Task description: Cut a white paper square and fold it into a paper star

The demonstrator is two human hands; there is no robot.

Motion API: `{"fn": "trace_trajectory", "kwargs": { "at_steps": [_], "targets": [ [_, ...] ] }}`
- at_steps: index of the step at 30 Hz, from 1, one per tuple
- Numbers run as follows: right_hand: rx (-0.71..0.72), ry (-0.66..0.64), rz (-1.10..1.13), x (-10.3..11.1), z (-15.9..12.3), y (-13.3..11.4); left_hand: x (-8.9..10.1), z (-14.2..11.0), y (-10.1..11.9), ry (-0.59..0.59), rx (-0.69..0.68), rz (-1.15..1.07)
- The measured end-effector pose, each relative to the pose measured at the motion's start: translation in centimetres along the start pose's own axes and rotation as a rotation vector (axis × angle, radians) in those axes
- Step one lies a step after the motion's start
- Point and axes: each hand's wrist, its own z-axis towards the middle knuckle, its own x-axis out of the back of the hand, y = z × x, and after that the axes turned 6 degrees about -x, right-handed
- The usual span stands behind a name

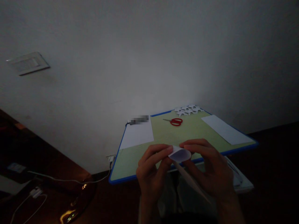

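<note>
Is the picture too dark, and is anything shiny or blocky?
Head view: yes, it's dim, the floor nearly black; head view: yellow glints bottom left, shadow inside the curled paper; head view: blocky squares hide something at the left sheet's far edge.

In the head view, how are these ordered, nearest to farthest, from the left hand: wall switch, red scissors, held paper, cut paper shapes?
1. Held paper, touching the left hand.
2. Red scissors, ahead on the table.
3. Cut paper shapes, at the table's back edge.
4. Wall switch, far left, on the wall.
</note>
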Motion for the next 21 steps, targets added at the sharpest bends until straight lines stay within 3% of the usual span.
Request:
{"fn": "trace_trajectory", "kwargs": {
  "at_steps": [21],
  "targets": [
    [-0.031, -0.034, 0.101, 0.26, 0.00, -0.01, -0.06, 0.87, 0.73, -0.020, -0.079, 0.057]
  ]
}}
